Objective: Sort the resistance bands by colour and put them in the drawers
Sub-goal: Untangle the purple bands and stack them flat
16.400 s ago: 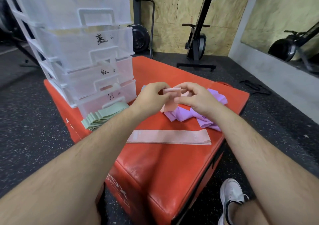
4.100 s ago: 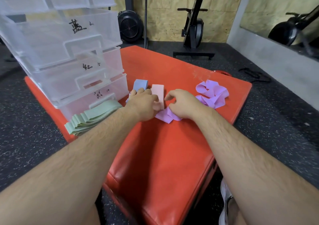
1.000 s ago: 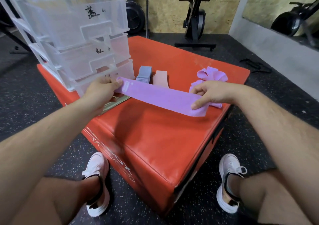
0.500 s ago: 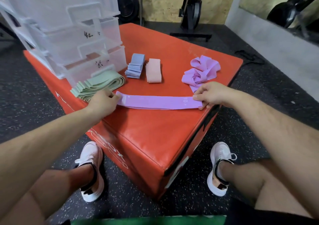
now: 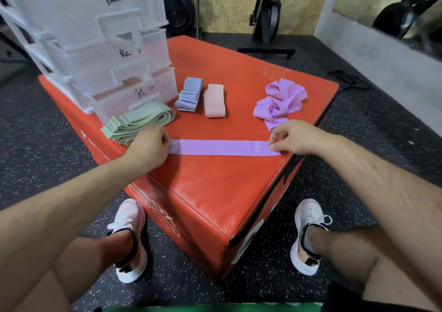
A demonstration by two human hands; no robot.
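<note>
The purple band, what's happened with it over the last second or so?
Both hands, left hand and right hand, lowered the purple band from mid-air and laid it flat near the box's front edge, each keeping its grip on an end. The green, blue, pink and loose purple piles stayed put.

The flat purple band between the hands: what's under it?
The flat purple band lies on the red box. The left hand and right hand cover its ends, so nothing can be seen there.

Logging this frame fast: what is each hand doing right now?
Left hand: closed, pinching the left end of the flat purple fabric resistance band.
Right hand: fingertips pinching the band's right end.
</note>
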